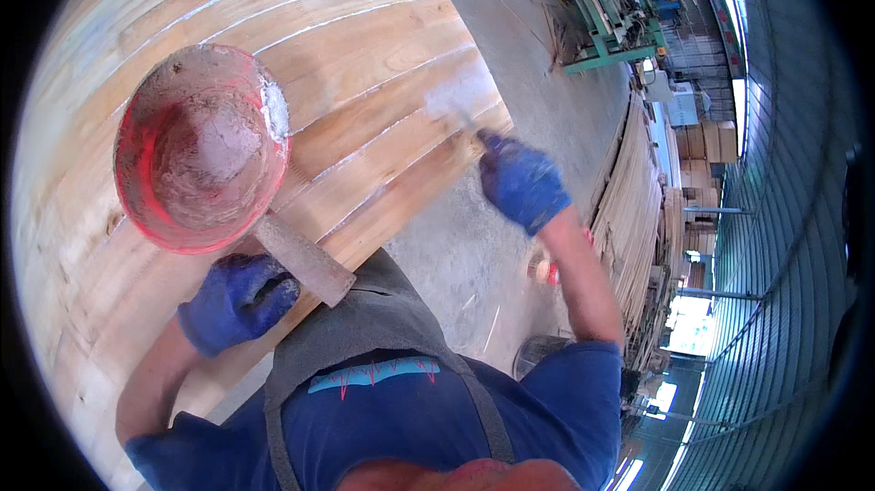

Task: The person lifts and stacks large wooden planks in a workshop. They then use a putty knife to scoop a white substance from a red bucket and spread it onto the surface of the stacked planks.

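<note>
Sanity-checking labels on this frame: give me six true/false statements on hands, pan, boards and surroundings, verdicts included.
1. The left hand and right hand are gloved in blue. True.
2. The pan has white paste on its rim. True.
3. The right hand is nearer the pan. False: the left hand is.
4. White lines run between boards. True.
5. The right hand is empty. False: it holds a blurred tool.
6. The machine stands on the boards. False: the green machine stands on the floor.
</note>
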Motion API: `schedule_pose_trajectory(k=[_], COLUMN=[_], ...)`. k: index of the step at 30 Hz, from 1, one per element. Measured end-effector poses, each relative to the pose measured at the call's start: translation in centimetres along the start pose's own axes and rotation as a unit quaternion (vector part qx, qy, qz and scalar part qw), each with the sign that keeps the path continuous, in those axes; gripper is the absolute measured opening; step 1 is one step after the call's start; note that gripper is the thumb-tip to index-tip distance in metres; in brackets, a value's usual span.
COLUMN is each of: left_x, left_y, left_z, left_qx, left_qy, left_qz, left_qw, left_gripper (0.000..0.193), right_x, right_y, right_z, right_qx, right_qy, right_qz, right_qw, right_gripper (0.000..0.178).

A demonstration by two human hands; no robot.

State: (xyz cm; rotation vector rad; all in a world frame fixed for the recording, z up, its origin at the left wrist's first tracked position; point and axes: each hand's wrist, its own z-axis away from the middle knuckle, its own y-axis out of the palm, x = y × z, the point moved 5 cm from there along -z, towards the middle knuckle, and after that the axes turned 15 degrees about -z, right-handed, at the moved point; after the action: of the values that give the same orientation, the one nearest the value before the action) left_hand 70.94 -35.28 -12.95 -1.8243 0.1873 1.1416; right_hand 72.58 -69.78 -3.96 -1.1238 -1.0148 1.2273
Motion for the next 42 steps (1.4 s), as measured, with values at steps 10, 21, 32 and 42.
schedule_pose_trajectory(k=[10, 21, 32, 42], left_x=[2.4, 2.7, 2.3, 2.3], left_y=[0.4, 0.3, 0.3, 0.6], left_z=[0.7, 0.6, 0.3, -0.1], left_qx=[0.036, 0.027, 0.048, 0.078], left_qy=[0.044, 0.056, 0.04, -0.023], left_qz=[0.136, 0.126, 0.129, 0.166], left_qw=[0.989, 0.99, 0.99, 0.983], left_gripper=[0.024, 0.027, 0.021, 0.018], right_x=[-11.1, 6.6, -1.4, 5.3], right_y=[-0.3, -0.3, -1.6, -4.7], right_z=[-13.1, -2.3, -6.7, 1.8], right_qx=[0.136, 0.103, 0.037, 0.069], right_qy=[0.189, -0.111, 0.006, -0.108], right_qz=[-0.031, 0.02, 0.021, -0.011], right_qw=[0.972, 0.988, 0.999, 0.992], right_gripper=[0.036, 0.021, 0.024, 0.04])
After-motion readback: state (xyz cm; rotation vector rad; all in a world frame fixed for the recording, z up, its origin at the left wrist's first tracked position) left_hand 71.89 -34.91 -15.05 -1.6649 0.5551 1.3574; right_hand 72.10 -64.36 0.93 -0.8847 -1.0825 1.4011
